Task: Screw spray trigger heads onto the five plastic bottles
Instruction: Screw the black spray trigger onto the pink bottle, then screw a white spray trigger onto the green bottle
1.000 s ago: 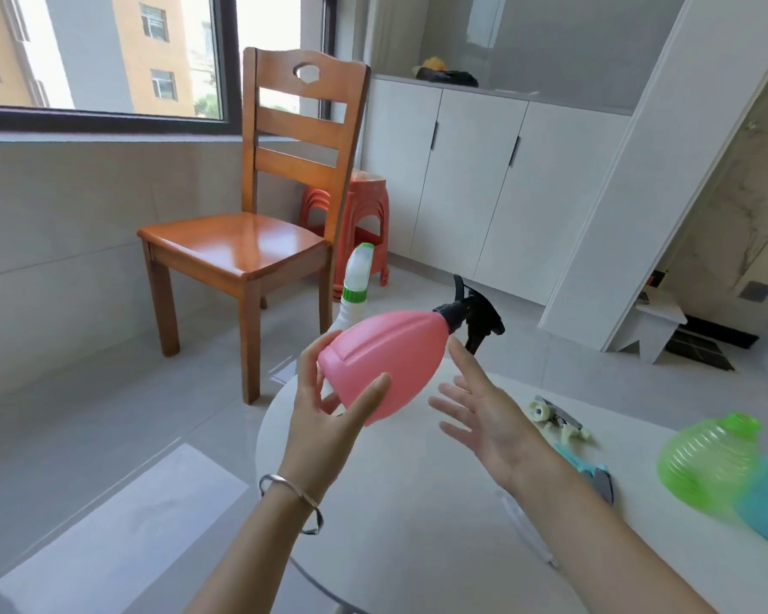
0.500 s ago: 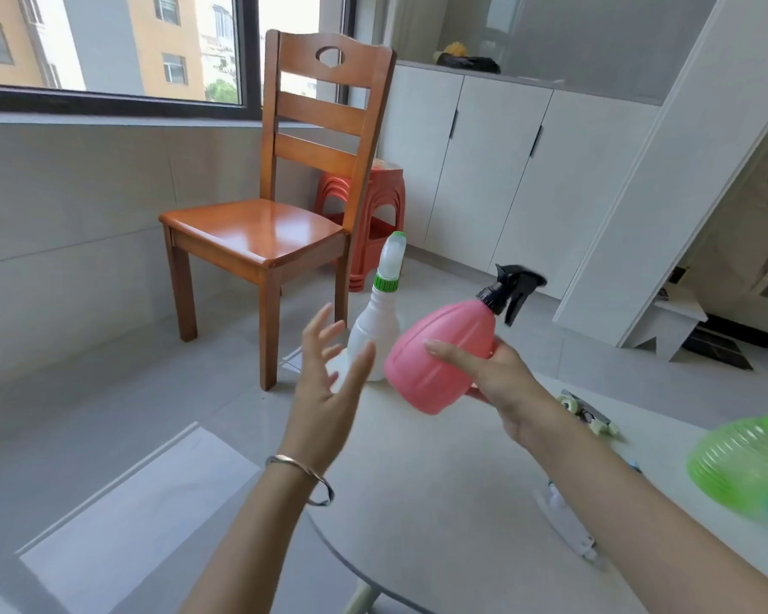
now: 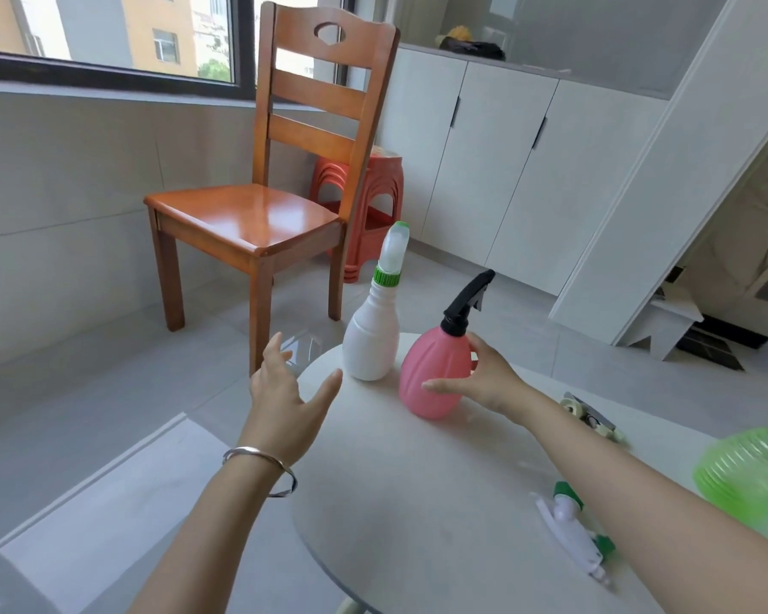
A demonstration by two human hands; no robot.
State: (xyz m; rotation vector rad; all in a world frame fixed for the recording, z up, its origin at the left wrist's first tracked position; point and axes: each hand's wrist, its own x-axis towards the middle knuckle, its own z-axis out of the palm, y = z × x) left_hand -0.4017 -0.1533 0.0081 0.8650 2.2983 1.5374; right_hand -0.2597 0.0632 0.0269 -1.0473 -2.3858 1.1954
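A pink bottle (image 3: 435, 370) with a black trigger head (image 3: 466, 299) on its neck stands upright on the round white table (image 3: 417, 502). My right hand (image 3: 488, 378) wraps its right side, thumb in front and fingers behind. Just left of it stands a white bottle (image 3: 369, 343) carrying a green-and-white trigger head (image 3: 393, 254). My left hand (image 3: 284, 405) hovers open over the table's left edge, holding nothing. A white and green trigger head (image 3: 568, 529) lies loose by my right forearm. A green bottle (image 3: 750, 467) shows at the right edge, with something blue partly hidden below it.
Another pale trigger head (image 3: 590, 414) lies on the table beyond my right arm. A wooden chair (image 3: 249, 219) stands on the floor behind the table, with stacked red stools (image 3: 373, 192) and white cabinets (image 3: 506, 170) further back.
The pink bottle went from my left hand to my right, was turned upright and now stands on the table beside the white bottle. My left hand let go and stays open.
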